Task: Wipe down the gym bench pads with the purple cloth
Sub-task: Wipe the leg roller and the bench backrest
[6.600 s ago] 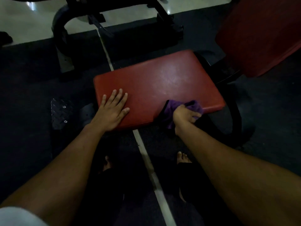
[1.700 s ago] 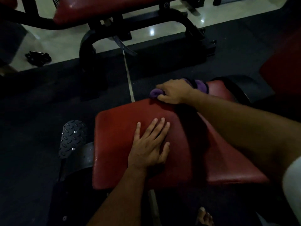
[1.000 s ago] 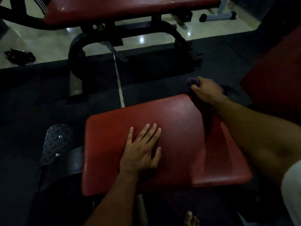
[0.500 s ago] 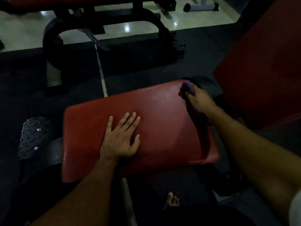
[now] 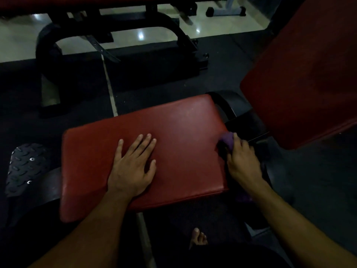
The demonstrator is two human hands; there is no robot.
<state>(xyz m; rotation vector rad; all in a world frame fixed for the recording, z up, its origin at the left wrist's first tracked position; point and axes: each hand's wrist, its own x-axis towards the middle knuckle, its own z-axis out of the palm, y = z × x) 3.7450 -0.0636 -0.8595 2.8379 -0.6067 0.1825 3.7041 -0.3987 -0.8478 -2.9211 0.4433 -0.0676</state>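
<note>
A red seat pad (image 5: 183,132) lies flat in the middle of the head view. My left hand (image 5: 133,167) rests flat on it near the front, fingers straight and spread. My right hand (image 5: 241,161) grips the purple cloth (image 5: 228,139) against the pad's right edge; most of the cloth is hidden under the hand, with a bit showing below the wrist. The red back pad (image 5: 309,74) rises tilted at the right.
A black frame (image 5: 231,105) joins the two pads. A studded black foot plate (image 5: 25,167) sits at the left. Another bench with a black curved base (image 5: 119,33) stands behind on dark matting. My bare toes (image 5: 199,236) show below the seat.
My right hand has slid the cloth from the pad's far right corner down along its right edge toward me. The left hand stays flat on the pad.
</note>
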